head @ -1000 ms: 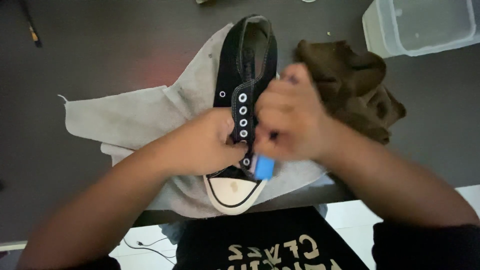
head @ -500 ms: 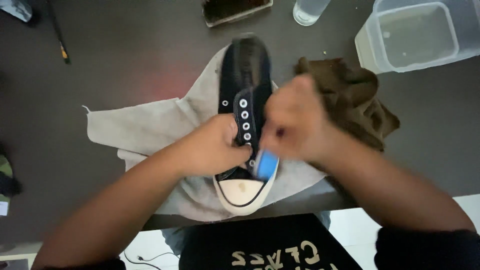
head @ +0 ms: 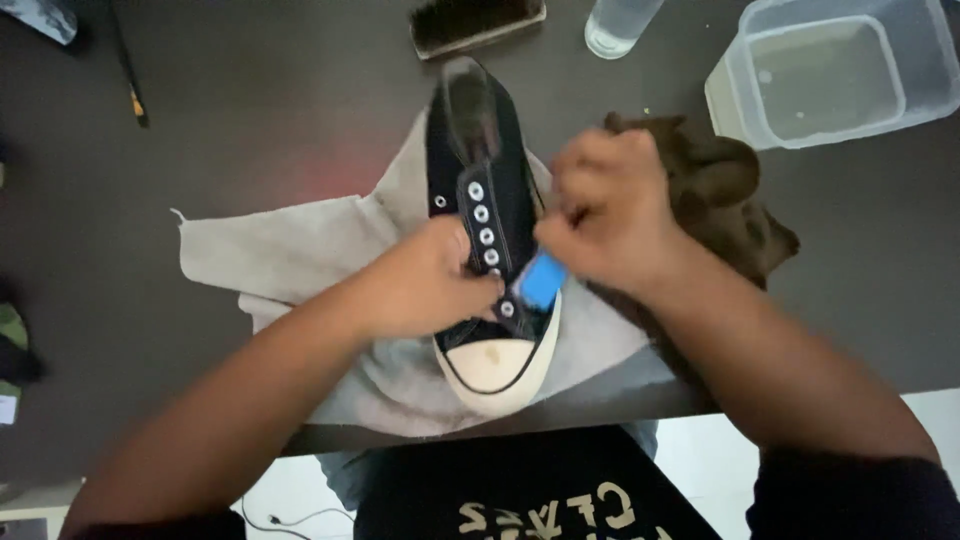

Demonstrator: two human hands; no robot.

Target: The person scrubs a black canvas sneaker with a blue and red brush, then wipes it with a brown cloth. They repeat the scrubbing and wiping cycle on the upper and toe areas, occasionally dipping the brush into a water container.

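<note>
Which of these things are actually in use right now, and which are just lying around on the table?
In use:
black canvas sneaker with white rubber toe cap
small blue tool, in the right hand
left hand, steadying the sneaker
grey cloth under it

Lying about:
crumpled brown cloth
clear plastic tub
wooden brush
clear glass

Bare dark table (head: 260, 120) lies open across the upper left of the frame. Along the top edge a brush (head: 478, 22), a glass (head: 618, 22) and a clear tub (head: 835, 68) block the way; a brown rag (head: 730, 195) crowds the right centre.
</note>
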